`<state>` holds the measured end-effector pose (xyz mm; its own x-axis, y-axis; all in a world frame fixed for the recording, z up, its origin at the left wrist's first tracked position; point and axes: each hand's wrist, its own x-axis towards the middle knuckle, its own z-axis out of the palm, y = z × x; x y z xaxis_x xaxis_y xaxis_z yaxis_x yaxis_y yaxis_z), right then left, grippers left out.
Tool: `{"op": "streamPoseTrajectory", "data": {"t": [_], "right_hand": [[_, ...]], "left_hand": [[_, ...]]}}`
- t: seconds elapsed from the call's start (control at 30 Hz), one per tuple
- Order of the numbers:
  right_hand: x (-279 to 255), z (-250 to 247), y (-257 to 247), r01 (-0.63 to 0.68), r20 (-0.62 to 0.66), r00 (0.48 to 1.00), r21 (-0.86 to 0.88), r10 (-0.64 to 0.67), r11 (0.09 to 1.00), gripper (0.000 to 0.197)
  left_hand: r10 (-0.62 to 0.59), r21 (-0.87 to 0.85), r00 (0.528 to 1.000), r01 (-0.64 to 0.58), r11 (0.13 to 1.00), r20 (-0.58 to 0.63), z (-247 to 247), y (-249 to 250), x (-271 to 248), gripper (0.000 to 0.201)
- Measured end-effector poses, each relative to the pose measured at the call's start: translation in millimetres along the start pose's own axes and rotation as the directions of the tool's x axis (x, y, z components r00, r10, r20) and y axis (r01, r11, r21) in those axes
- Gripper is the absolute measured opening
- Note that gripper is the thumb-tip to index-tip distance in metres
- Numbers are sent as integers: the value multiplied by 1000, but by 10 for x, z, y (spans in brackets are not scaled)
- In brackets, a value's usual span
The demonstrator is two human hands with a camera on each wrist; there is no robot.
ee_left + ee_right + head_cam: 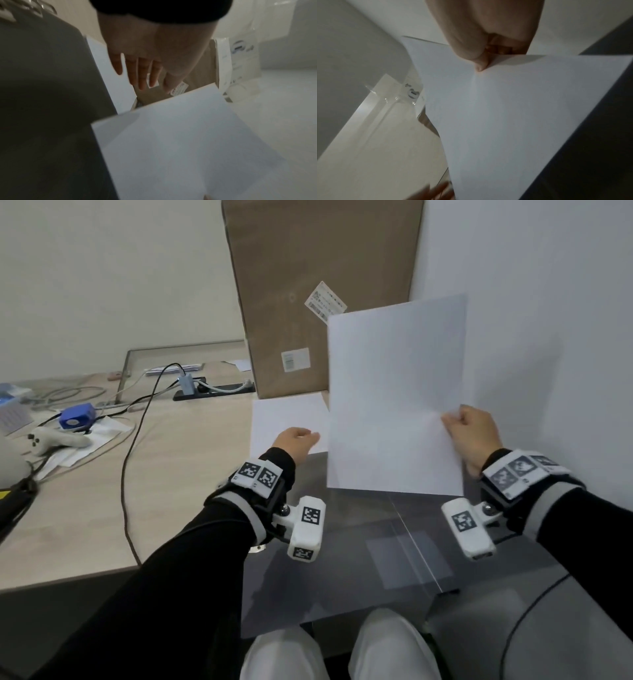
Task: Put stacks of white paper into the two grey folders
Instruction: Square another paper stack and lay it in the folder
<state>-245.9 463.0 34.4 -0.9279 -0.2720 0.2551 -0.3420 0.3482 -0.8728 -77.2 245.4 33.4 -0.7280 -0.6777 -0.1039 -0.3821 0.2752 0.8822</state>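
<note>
My right hand [452,419] pinches the right edge of a stack of white paper [394,392] and holds it upright above the table. The right wrist view shows thumb and fingers [479,63] clamped on that paper [513,115]. A grey translucent folder [342,570] lies open on the table under both hands, dark in the left wrist view [42,94]. A second white stack [287,419] lies flat behind it. My left hand [310,436] hovers over that flat stack and holds nothing, its fingers [140,70] straight.
A tall cardboard box [325,285] leans on the wall behind the paper. A white wall closes the right side. To the left lie a power strip [212,392], a black cable [126,474], a blue device [77,416] and a white controller [51,440].
</note>
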Motion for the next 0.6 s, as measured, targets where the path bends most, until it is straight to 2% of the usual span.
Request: {"op": "streamPoseTrajectory", "data": {"t": [0.1, 0.2, 0.3, 0.37, 0.43, 0.6], "right_hand": [[27, -368, 267, -131, -20, 991, -30, 130, 991, 24], [-89, -622, 443, -256, 18, 966, -51, 257, 965, 23], [-194, -764, 578, -302, 30, 952, -72, 304, 951, 21], [-247, -813, 651, -330, 42, 942, -81, 334, 941, 20], [-359, -820, 609, -353, 76, 931, -63, 357, 934, 20], [-597, -690, 482, -387, 236, 888, -77, 394, 919, 24]], "left_hand": [[-19, 291, 973, -50, 955, 230, 329, -25, -89, 48], [-98, 563, 907, -167, 809, 410, 603, -63, -198, 51], [-175, 747, 875, -265, 610, 452, 707, -132, -268, 58], [-195, 796, 868, -299, 527, 456, 699, -178, -321, 61], [-196, 798, 866, -306, 519, 460, 634, -228, -359, 61], [-207, 759, 854, -282, 587, 477, 240, -384, -424, 56]]}}
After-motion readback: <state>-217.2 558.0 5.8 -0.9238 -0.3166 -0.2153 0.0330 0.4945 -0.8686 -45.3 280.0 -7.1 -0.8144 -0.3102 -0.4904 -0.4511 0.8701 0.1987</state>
